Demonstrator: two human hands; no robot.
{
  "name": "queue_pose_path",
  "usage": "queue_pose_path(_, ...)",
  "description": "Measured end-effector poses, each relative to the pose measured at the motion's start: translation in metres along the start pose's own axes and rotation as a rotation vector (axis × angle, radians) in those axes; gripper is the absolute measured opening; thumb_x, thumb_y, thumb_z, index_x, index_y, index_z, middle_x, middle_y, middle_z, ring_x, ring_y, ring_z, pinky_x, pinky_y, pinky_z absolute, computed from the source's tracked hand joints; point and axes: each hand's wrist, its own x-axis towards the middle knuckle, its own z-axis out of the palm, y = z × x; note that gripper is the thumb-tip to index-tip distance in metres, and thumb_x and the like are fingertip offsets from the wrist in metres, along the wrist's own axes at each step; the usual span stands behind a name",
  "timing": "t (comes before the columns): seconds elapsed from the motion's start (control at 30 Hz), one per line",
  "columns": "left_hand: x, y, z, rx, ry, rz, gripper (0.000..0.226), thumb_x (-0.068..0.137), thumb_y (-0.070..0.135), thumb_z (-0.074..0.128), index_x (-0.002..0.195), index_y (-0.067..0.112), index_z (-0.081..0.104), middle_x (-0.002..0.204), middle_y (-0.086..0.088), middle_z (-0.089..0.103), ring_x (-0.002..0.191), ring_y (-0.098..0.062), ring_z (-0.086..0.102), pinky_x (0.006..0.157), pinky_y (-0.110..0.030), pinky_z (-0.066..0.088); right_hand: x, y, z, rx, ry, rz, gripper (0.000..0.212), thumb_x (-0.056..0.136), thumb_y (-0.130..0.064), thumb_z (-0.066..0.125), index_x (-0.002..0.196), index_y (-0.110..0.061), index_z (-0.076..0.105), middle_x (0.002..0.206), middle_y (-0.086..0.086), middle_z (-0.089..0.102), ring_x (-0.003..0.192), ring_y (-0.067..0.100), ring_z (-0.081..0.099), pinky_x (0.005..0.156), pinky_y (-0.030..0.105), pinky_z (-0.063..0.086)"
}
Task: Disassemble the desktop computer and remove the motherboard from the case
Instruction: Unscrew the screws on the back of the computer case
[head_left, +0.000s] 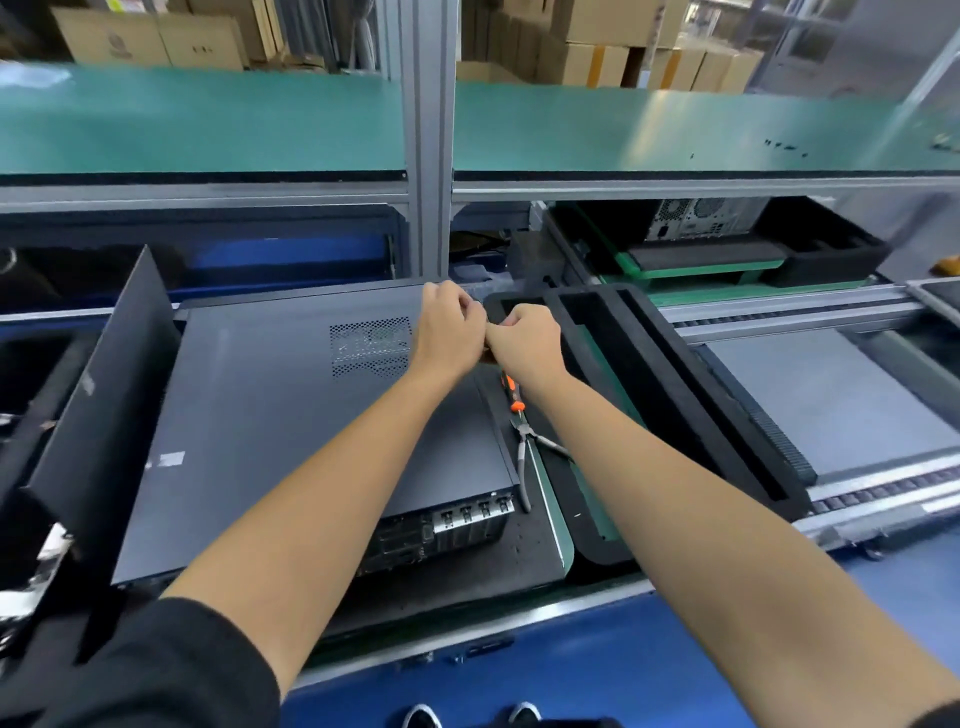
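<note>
A dark grey desktop computer case (291, 415) lies flat on a black foam mat (519, 556), its closed side panel facing up and its rear slot brackets toward me. My left hand (449, 335) and my right hand (524, 338) meet over the case's far right corner, both with fingers curled and fingertips close together. Whatever may be pinched between them is hidden. An orange-handled screwdriver (509, 392) and a pair of pliers (530, 457) lie on the mat along the case's right edge.
A loose dark panel (98, 395) leans upright at the case's left. A black foam tray (649, 374) lies to the right, then a roller conveyor with a grey pallet (831, 400). Another computer (696, 218) stands behind, under a green shelf (208, 119).
</note>
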Motion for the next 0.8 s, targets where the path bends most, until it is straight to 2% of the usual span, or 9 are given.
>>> queue_pose_path(0.07,-0.012,-0.008,-0.012,-0.014,0.082,-0.110,0.010,0.093,0.020,0.049,0.097,0.012,0.046,0.105,-0.002,0.036,0.080,-0.022,0.045,0.073,-0.031,0.036,-0.016,-0.001,0.003,0.112,-0.042,0.047,0.033,0.074,-0.009,0.068,0.058,-0.016,0.040,0.054,-0.002,0.051,0.048,0.004,0.063,0.047,0.021,0.045)
queue_pose_path(0.13,-0.020,-0.015,-0.024,-0.094,0.102,-0.299,0.018,0.094,0.024,0.050,0.105,0.010,0.046,0.107,-0.003,0.037,0.083,-0.024,0.047,0.074,-0.030,0.037,-0.029,-0.005,0.005,0.179,-0.121,0.066,0.031,0.076,-0.003,0.067,0.061,-0.014,0.042,0.061,0.005,0.057,0.068,0.020,0.073,0.062,0.032,0.056)
queue_pose_path(0.23,-0.035,-0.020,-0.041,-0.314,0.083,-0.448,0.011,0.092,0.017,0.049,0.086,0.008,0.049,0.085,-0.012,0.057,0.070,-0.027,0.056,0.071,-0.038,0.048,-0.052,-0.011,0.007,0.142,-0.270,0.041,0.023,0.074,0.006,0.064,0.069,-0.010,0.048,0.072,0.013,0.061,0.080,0.031,0.070,0.079,0.048,0.058)
queue_pose_path(0.3,-0.050,-0.020,-0.050,-0.358,0.091,-0.436,0.016,0.091,0.010,0.050,0.075,0.008,0.050,0.073,-0.014,0.058,0.063,-0.024,0.054,0.067,-0.036,0.048,-0.074,-0.012,0.008,0.171,-0.376,0.058,0.019,0.079,0.005,0.057,0.082,-0.010,0.047,0.072,0.012,0.059,0.068,0.028,0.066,0.063,0.035,0.058)
queue_pose_path(0.37,-0.071,-0.014,-0.055,-0.344,0.046,-0.388,0.024,0.092,0.011,0.052,0.069,0.009,0.056,0.071,-0.010,0.062,0.063,-0.021,0.055,0.066,-0.032,0.046,-0.097,-0.009,0.011,0.174,-0.450,0.078,0.016,0.084,-0.002,0.053,0.091,-0.012,0.042,0.073,0.011,0.058,0.057,0.022,0.057,0.049,0.027,0.046)
queue_pose_path(0.47,-0.104,-0.007,-0.054,-0.256,-0.021,-0.299,0.013,0.090,0.015,0.058,0.080,0.008,0.064,0.077,-0.007,0.064,0.070,-0.017,0.056,0.065,-0.028,0.045,-0.130,0.004,0.012,0.163,-0.453,0.067,0.015,0.090,-0.011,0.050,0.089,-0.015,0.036,0.084,0.013,0.053,0.063,0.022,0.052,0.051,0.030,0.042)
queue_pose_path(0.53,-0.124,-0.006,-0.053,-0.206,-0.052,-0.255,0.010,0.089,0.017,0.061,0.087,0.008,0.064,0.077,-0.002,0.063,0.071,-0.015,0.056,0.064,-0.026,0.045,-0.150,0.014,0.005,0.184,-0.441,0.065,0.014,0.096,-0.018,0.047,0.087,-0.015,0.036,0.079,0.010,0.052,0.052,0.019,0.052,0.038,0.020,0.038)
queue_pose_path(0.6,-0.141,-0.008,-0.053,-0.110,-0.105,-0.213,0.015,0.090,0.021,0.060,0.082,0.008,0.063,0.077,-0.003,0.063,0.070,-0.016,0.055,0.067,-0.028,0.044,-0.166,0.020,-0.005,0.167,-0.465,0.061,0.020,0.099,-0.023,0.045,0.083,-0.015,0.037,0.071,0.009,0.053,0.042,0.014,0.053,0.033,0.016,0.035)
queue_pose_path(0.8,-0.168,-0.014,-0.051,-0.005,-0.179,-0.171,0.021,0.089,0.031,0.061,0.090,0.010,0.062,0.089,-0.005,0.065,0.085,-0.021,0.058,0.077,-0.032,0.046,-0.195,0.033,-0.022,-0.028,-0.504,0.065,0.022,0.101,-0.027,0.038,0.084,-0.012,0.036,0.067,0.011,0.052,0.037,0.017,0.056,0.038,0.024,0.040)
